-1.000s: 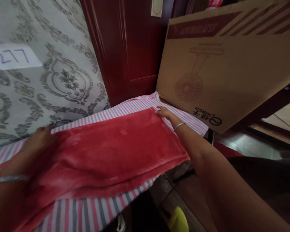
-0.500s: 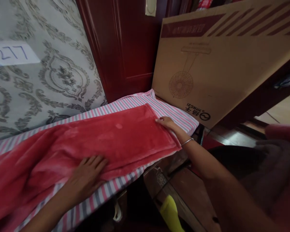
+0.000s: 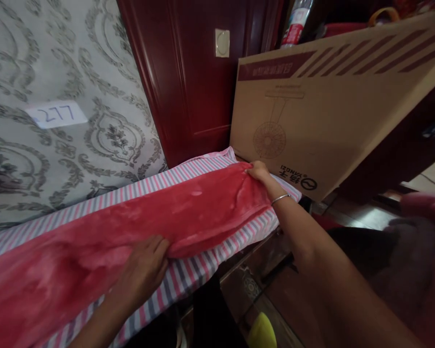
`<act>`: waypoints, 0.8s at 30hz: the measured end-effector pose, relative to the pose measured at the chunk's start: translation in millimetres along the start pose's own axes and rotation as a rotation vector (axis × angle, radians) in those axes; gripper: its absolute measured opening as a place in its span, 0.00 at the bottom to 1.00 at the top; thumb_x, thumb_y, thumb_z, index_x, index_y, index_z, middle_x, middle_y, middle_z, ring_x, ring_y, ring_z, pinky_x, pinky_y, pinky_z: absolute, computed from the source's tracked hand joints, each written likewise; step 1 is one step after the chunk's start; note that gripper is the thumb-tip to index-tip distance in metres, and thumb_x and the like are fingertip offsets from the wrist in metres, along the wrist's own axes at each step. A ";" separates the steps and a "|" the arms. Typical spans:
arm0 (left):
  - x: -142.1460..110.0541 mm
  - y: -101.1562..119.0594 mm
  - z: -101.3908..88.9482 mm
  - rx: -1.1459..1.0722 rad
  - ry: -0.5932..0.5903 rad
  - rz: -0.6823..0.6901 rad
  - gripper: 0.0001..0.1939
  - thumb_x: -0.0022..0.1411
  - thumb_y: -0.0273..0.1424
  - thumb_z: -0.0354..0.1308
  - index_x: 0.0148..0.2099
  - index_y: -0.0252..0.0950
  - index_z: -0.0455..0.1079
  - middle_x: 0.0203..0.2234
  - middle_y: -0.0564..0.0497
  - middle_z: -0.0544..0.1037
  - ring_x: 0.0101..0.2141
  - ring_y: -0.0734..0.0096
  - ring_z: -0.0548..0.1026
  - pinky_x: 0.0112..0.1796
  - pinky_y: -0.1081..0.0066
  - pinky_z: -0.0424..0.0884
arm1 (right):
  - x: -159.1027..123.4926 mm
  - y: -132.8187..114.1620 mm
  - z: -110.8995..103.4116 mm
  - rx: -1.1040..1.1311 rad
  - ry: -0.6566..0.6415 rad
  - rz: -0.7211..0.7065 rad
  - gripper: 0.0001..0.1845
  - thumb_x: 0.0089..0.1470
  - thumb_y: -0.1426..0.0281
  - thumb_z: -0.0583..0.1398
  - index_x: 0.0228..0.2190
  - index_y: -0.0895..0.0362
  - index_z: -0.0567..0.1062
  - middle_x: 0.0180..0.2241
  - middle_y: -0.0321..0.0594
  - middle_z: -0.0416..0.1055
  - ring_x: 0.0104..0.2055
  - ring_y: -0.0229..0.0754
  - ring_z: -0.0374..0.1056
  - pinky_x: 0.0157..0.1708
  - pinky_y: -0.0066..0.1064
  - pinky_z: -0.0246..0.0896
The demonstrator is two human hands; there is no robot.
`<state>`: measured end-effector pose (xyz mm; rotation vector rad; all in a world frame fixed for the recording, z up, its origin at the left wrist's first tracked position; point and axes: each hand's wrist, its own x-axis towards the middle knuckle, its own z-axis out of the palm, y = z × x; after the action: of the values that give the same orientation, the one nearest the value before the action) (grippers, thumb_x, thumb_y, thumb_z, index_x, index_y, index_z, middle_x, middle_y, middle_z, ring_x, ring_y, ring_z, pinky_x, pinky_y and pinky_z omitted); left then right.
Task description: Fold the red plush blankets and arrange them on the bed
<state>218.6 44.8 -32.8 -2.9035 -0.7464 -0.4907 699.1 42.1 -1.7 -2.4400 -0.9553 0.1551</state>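
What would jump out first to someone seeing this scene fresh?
The long red plush cloth across the striped cover, with the left hand at its near edge and the right hand at its far-right corner. Then the big cardboard box behind, at right, and the "277" label on the wall at left.

On the left, the patterned wall (image 3: 105, 130) stops me along the far edge of the striped cloth (image 3: 148, 186). Beyond its far end, the dark red panel (image 3: 203, 82) and the big cardboard box (image 3: 329, 111) block my reach. Over the red fabric (image 3: 203, 203), the air is open between my two hands. At the near right, past the cloth's edge, I could pass down toward the floor, with the yellow object (image 3: 262, 332) low there.
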 end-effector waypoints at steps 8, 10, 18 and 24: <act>8.5 28.6 38.1 0.058 -0.168 0.035 0.21 0.63 0.24 0.52 0.56 0.37 0.74 0.48 0.41 0.80 0.48 0.52 0.77 0.49 0.53 0.71 | -10.7 52.0 20.2 0.033 -0.038 0.069 0.16 0.60 0.65 0.62 0.45 0.61 0.81 0.45 0.54 0.79 0.48 0.51 0.75 0.44 0.31 0.66; 0.7 23.6 43.5 0.103 -0.085 0.058 0.21 0.63 0.28 0.55 0.58 0.36 0.73 0.50 0.38 0.79 0.50 0.49 0.76 0.51 0.49 0.70 | -18.6 67.5 21.2 0.055 -0.071 0.072 0.19 0.63 0.59 0.59 0.39 0.62 0.82 0.40 0.53 0.80 0.43 0.51 0.76 0.41 0.32 0.67; 7.0 14.5 51.9 0.080 -0.029 -0.087 0.21 0.57 0.20 0.49 0.50 0.36 0.74 0.44 0.39 0.80 0.45 0.52 0.78 0.46 0.56 0.73 | -33.1 77.4 6.7 0.142 -0.087 -0.043 0.16 0.51 0.69 0.66 0.43 0.58 0.79 0.41 0.42 0.79 0.40 0.43 0.73 0.38 0.26 0.65; 23.5 3.3 -1.8 -0.192 -0.080 -0.080 0.21 0.57 0.24 0.50 0.51 0.41 0.72 0.43 0.46 0.80 0.42 0.58 0.80 0.41 0.63 0.76 | -15.6 67.9 -13.9 0.095 0.020 -0.039 0.18 0.53 0.71 0.63 0.47 0.59 0.78 0.41 0.43 0.79 0.42 0.45 0.72 0.39 0.27 0.64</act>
<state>239.1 52.2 -23.3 -3.0968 -0.8754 -0.4823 732.4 -16.3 -24.8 -2.3309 -0.9640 0.1584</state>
